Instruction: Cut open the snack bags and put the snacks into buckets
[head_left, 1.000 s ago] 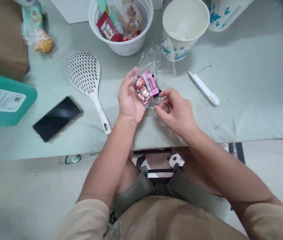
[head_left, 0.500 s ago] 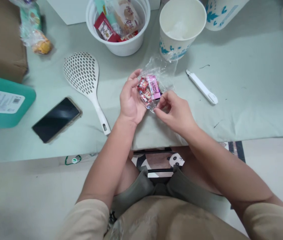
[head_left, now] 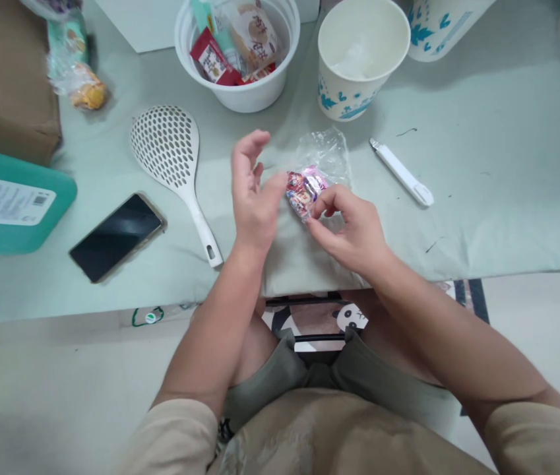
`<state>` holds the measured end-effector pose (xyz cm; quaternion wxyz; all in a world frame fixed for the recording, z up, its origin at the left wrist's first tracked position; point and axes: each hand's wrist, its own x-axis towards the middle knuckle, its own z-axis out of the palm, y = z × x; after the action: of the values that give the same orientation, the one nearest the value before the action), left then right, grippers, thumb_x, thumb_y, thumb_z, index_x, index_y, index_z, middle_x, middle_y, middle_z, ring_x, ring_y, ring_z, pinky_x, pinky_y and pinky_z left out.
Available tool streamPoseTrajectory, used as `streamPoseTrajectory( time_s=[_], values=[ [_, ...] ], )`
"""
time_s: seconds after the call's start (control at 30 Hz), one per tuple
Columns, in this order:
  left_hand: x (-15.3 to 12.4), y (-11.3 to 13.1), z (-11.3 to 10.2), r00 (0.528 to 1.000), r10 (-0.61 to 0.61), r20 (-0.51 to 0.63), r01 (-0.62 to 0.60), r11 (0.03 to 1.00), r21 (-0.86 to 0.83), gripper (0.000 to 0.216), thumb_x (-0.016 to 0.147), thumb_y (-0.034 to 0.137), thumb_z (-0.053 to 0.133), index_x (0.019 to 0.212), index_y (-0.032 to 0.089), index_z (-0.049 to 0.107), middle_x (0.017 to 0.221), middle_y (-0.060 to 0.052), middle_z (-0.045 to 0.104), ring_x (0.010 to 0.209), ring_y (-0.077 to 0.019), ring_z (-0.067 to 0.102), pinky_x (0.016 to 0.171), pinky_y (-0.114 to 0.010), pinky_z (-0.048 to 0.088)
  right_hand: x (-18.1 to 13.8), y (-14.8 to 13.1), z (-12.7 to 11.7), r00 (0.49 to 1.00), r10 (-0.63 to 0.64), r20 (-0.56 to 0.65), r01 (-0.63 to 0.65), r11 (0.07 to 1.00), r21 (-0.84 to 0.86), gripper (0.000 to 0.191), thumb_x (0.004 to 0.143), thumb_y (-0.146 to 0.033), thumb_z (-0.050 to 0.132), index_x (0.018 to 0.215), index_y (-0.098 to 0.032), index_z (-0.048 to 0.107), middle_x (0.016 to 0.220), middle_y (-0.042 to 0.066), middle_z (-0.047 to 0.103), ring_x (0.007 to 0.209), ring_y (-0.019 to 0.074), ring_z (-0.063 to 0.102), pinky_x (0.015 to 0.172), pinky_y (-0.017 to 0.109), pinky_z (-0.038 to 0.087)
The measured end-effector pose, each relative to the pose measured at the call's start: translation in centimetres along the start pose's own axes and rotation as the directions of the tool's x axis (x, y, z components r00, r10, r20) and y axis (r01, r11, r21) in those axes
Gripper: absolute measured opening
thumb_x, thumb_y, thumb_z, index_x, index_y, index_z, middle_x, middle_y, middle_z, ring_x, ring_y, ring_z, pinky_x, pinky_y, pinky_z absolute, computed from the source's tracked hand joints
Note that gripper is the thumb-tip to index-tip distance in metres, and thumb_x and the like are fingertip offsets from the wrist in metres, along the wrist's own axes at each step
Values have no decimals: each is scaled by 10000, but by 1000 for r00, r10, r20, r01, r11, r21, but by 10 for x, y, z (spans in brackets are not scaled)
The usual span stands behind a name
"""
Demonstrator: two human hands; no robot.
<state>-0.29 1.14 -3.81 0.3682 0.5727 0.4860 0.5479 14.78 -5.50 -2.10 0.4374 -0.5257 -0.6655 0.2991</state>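
Observation:
A clear plastic bag of wrapped candies (head_left: 312, 178) lies on the pale green table cloth (head_left: 482, 165) in front of me. My right hand (head_left: 351, 227) pinches its lower end, fingers closed on the plastic. My left hand (head_left: 252, 191) is just left of the bag with fingers spread and raised, its thumb beside the candies. A white bowl (head_left: 240, 86) holding several snack packets stands behind my hands, and a paper cup (head_left: 359, 63) with blue leaf print stands to its right.
A white perforated spoon (head_left: 173, 165) and a black phone (head_left: 116, 236) lie to the left. A teal box (head_left: 10, 204) and brown carton (head_left: 5, 79) sit at far left. A white clip-like tool (head_left: 402, 173) lies right of the bag. The table's front edge is near my knees.
My left hand has let go of the candy bag and opened, lifting its fingers. The bag has shifted slightly right and lower, now held by my right hand alone.

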Motion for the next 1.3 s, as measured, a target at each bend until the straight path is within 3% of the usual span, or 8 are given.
streamPoseTrajectory(
  time_s=[0.1, 0.17, 0.27, 0.43, 0.67, 0.87, 1.1, 1.3],
  values=[
    [-3, 5, -9, 995, -45, 85, 36, 994, 102, 253, 898, 461, 683, 822, 262, 546, 792, -5, 605, 733, -157, 595, 689, -314, 507, -1, -2, 1, 988, -28, 153, 19, 998, 62, 56, 883, -248, 587, 927, -235, 555, 908, 23, 734, 824, 183, 691, 761, 328, 528],
    [-4, 6, -12, 968, -134, 213, 90, 975, 205, 310, 895, 438, 707, 747, 246, 514, 655, 30, 538, 605, -127, 514, 609, -295, 448, -2, -2, 1, 965, -64, 255, 36, 993, 112, 74, 917, -264, 555, 985, -237, 540, 977, 43, 755, 892, 202, 729, 797, 349, 556],
    [-5, 8, -12, 942, -179, 284, 54, 916, 398, 287, 797, 337, 821, 770, 240, 553, 674, 40, 568, 633, -128, 532, 628, -294, 427, -2, 1, -2, 971, -19, 237, -1, 996, 87, 75, 951, -280, 532, 1020, -252, 523, 887, 21, 743, 816, 210, 729, 759, 369, 571],
    [-5, 16, -8, 945, -164, 281, -14, 842, 539, 267, 739, 286, 844, 799, 239, 588, 735, 19, 621, 688, -163, 578, 645, -322, 412, 6, 18, -8, 998, 1, -61, -11, 986, -165, 73, 920, -217, 532, 974, -257, 563, 896, 34, 720, 831, 227, 698, 799, 408, 583],
    [-3, 10, -6, 977, -122, 173, 9, 840, 542, 221, 862, 201, 682, 695, 231, 541, 614, 31, 590, 594, -147, 562, 641, -328, 428, 14, 48, 0, 997, -16, 72, 40, 940, -339, 489, 821, -264, 662, 1283, -224, 508, 1277, 140, 669, 1178, 330, 652, 1004, 510, 566],
    [1, 13, -14, 993, -118, -2, 105, 878, 467, 333, 897, 273, 694, 678, 247, 444, 574, 55, 497, 572, -137, 532, 641, -322, 436, 14, 56, 3, 994, 11, 110, 31, 926, -375, 598, 831, -326, 692, 1363, -216, 441, 1314, 160, 654, 1181, 360, 651, 1029, 532, 548],
    [-12, 11, -5, 966, -97, 239, -38, 864, 502, 331, 712, 220, 850, 867, 269, 561, 784, 21, 615, 739, -191, 611, 705, -343, 481, 14, 52, 5, 998, -9, 55, 26, 943, -331, 530, 839, -326, 686, 1331, -222, 520, 1300, 164, 671, 1173, 365, 647, 999, 542, 553],
    [-8, 5, -11, 982, -128, 137, 52, 890, 454, 231, 775, 129, 741, 827, 267, 562, 666, 47, 545, 612, -151, 522, 675, -344, 456, 14, 51, 5, 998, 10, 59, 8, 951, -308, 530, 846, -345, 710, 1331, -237, 527, 1309, 160, 665, 1192, 368, 638, 1032, 552, 539]
  ],
)
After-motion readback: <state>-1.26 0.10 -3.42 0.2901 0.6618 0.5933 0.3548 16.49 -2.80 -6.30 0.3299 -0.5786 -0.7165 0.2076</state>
